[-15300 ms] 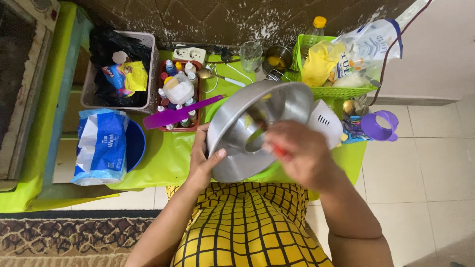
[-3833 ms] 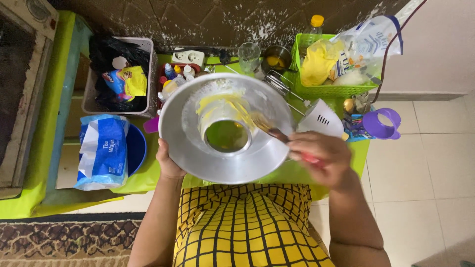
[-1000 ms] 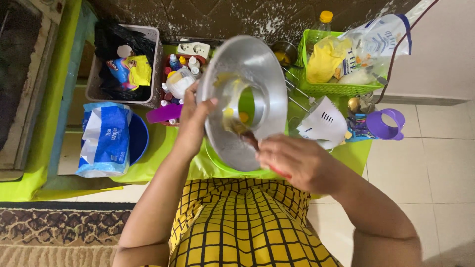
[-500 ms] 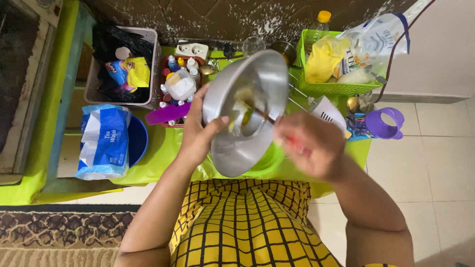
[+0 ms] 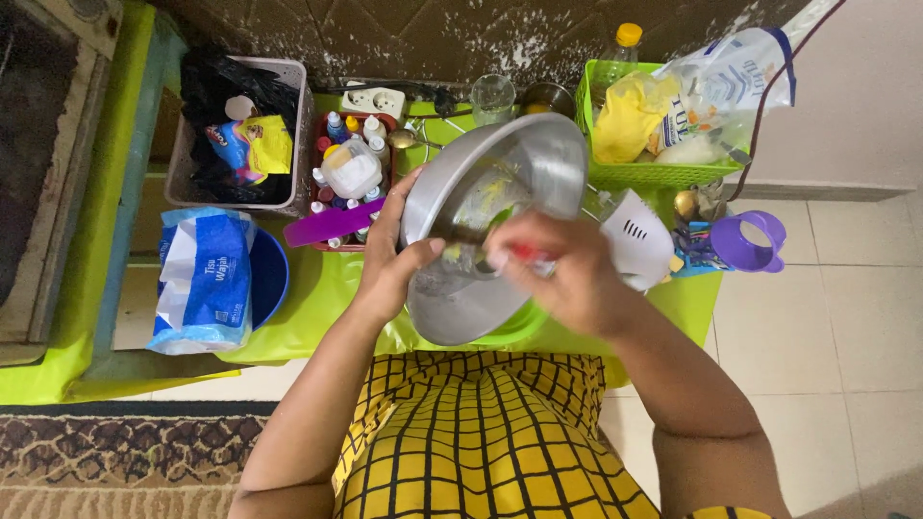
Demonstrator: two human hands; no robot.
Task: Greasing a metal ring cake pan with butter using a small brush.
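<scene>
A green-covered table carries a grey bin of packets, a green basket of bags and a white hand mixer, and above its near edge a metal ring-shaped cake pan is held tilted, its hollow turned toward the right. The left hand is clamped on the pan's left rim, thumb over the edge. The right hand, blurred, is closed around a red-handled brush whose tip reaches inside the pan.

blue-white tissue pack left, clear printed bag right
</scene>
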